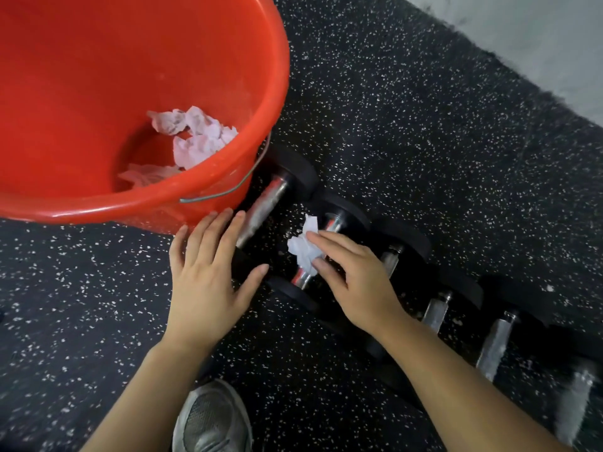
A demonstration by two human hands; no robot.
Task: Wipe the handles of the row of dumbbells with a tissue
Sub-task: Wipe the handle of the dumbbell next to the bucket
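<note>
Head view
Floor (424,125): black rubber with white flecks; a pale grey strip at 1 o'clock.
Bucket (98,203): red, fills the frame from 9 to 12 o'clock; its wire handle (228,190) hangs down the side nearest the dumbbells.
Used tissues (195,138): crumpled wads lying inside the bucket.
Dumbbells (434,313): a row with black heads and metal handles, running from just right of the bucket, near centre, out to 4 o'clock.
First dumbbell (264,207): beside the bucket wall, its handle bare.
Second dumbbell (301,278): at centre, just right of the first.
Tissue (305,247): white, crumpled, draped on the second dumbbell's handle — the shiny metal shows above and below it.
Right hand (355,282): thumb and fingers closed on the tissue, pressing it against that handle.
Left hand (208,272): flat, fingers spread, holding nothing; fingertips near the bucket's base, thumb over the first dumbbell's near head — whether it touches is unclear.
Shoe (212,419): grey trainer at 6 o'clock, between the forearms.
</note>
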